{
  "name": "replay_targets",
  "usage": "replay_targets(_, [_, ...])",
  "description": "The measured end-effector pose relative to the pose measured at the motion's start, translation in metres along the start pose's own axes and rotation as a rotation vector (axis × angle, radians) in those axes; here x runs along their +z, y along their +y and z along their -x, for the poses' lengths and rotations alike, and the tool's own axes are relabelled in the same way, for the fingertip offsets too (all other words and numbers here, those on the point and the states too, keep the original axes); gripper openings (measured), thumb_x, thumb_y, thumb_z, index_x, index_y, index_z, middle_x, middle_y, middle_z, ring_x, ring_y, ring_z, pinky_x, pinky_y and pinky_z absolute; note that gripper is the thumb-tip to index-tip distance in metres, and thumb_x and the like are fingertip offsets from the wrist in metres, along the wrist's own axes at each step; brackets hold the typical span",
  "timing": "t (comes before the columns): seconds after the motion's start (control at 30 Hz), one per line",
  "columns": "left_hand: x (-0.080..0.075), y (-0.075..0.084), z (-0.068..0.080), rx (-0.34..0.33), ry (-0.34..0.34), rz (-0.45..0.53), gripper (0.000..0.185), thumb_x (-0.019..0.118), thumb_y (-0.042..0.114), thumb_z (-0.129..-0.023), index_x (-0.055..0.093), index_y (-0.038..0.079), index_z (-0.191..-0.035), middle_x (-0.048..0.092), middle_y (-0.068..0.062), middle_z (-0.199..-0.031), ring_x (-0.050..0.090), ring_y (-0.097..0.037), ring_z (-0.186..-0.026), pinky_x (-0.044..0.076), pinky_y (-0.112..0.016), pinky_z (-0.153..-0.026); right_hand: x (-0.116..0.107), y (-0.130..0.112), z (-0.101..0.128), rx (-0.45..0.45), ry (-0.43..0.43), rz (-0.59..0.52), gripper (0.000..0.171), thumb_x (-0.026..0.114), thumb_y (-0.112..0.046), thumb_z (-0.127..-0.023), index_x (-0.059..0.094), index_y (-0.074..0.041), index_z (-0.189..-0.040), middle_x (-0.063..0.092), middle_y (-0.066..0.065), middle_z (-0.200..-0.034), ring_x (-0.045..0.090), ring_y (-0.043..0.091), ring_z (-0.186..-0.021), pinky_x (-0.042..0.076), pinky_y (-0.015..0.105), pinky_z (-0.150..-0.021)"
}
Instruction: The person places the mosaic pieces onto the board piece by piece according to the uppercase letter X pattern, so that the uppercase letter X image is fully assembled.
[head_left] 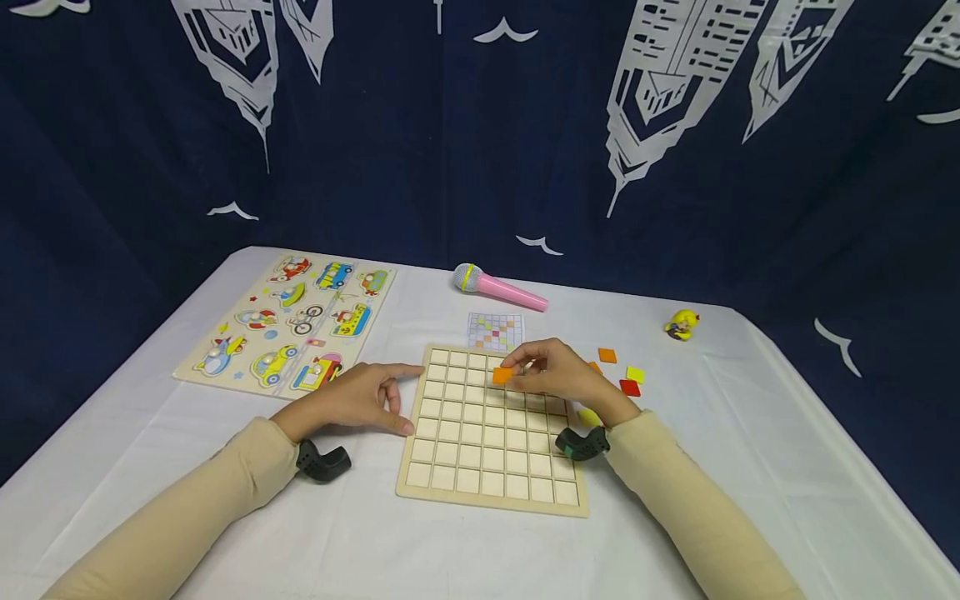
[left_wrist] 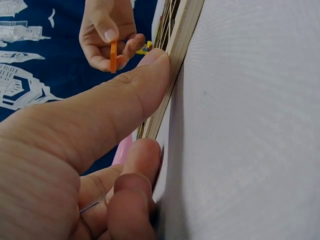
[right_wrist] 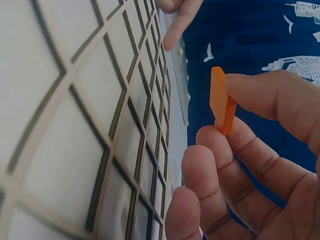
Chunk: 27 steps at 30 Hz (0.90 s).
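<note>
The right hand (head_left: 558, 377) pinches an orange square tile (head_left: 502, 375) between thumb and fingertips and holds it over the far rows of the wooden grid board (head_left: 491, 492). The tile lies at the left tip of this hand, so the empty cells sit directly below and to the near left of the grip. From the head view the tile looks roughly flat to the board; the right wrist view shows it edge-on and clear of the surface, a gap between tile and grid, so it is not yet seated in any cell. The tile is square and has no long axis; only its tilt against the cell matters.

The left hand (head_left: 352, 400) rests on the tablecloth at the left edge of the board. The left wrist view shows its thumb (left_wrist: 135, 90) laid against the board's side, steadying it; it holds nothing, the fingers loosely bent. The right hand is the nearer to the target cells; the left is well apart from the tile.

Loose tiles, orange (head_left: 607, 356), yellow (head_left: 635, 374) and red (head_left: 630, 387), lie just right of the board. A coloured pattern card (head_left: 495, 331) lies at the far edge, a pink toy microphone (head_left: 498, 288) beyond it, a vehicle peg puzzle (head_left: 296, 321) far left. Which cell is intended cannot be told.
</note>
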<state>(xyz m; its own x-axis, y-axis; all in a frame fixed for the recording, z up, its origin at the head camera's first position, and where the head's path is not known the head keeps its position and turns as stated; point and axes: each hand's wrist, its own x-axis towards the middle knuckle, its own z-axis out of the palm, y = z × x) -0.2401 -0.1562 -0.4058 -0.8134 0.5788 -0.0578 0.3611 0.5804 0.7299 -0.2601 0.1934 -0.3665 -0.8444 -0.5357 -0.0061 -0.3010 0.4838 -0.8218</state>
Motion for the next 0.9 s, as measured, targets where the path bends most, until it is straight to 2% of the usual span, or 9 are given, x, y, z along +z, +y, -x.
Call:
replay_targets(0.17, [0.0,0.0,0.0,-0.001,0.001,-0.004,0.092,0.097,0.029,-0.082,0.053,0.0,-0.158,0.068,0.003,-0.083,0.056,-0.012,-0.062,0.042,-0.026,-0.06,0.007,-0.004,-0.01,0.014,-0.016,-0.049,0.026,0.081,-0.007,-0.094,0.076,0.005,-0.116,0.073,0.011,-0.109,0.066,0.015,-0.073,0.054,0.025,-0.068])
replay_targets(0.3, [0.0,-0.001,0.001,-0.005,0.002,-0.004,0.093,0.097,0.028,-0.081,0.053,0.0,-0.157,0.068,0.003,-0.082,0.056,-0.013,-0.063,0.042,-0.026,-0.06,0.013,-0.007,-0.016,0.042,-0.02,-0.042,0.026,0.082,-0.008,-0.093,0.077,0.004,-0.116,0.072,0.008,-0.102,0.063,0.014,-0.07,0.053,0.025,-0.069])
replay_targets(0.47, [0.001,0.0,0.002,0.001,0.004,-0.005,0.093,0.097,0.029,-0.081,0.053,-0.001,-0.157,0.068,0.004,-0.08,0.056,-0.013,-0.062,0.042,-0.026,-0.06,0.021,-0.008,-0.024,0.045,-0.019,0.024,0.025,0.083,-0.006,-0.092,0.077,0.004,-0.114,0.07,0.002,-0.093,0.059,0.012,-0.071,0.052,0.026,-0.073])
replay_targets(0.63, [0.001,0.0,0.001,-0.005,-0.001,-0.005,0.092,0.097,0.028,-0.082,0.053,0.0,-0.157,0.068,0.004,-0.081,0.056,-0.013,-0.063,0.041,-0.026,-0.06,0.027,-0.009,-0.032,-0.002,-0.029,0.126,0.021,0.082,-0.006,-0.092,0.078,0.003,-0.112,0.071,0.001,-0.092,0.065,0.01,-0.077,0.055,0.029,-0.082])
replay_targets(0.9, [0.0,0.001,0.0,-0.004,-0.004,-0.019,0.092,0.096,0.03,-0.082,0.052,0.001,-0.158,0.069,0.005,-0.082,0.057,-0.012,-0.063,0.043,-0.026,-0.06,0.034,-0.017,-0.041,-0.035,-0.013,0.235,0.018,0.083,-0.004,-0.091,0.078,0.0,-0.107,0.071,0.001,-0.09,0.067,0.012,-0.082,0.056,0.033,-0.088])
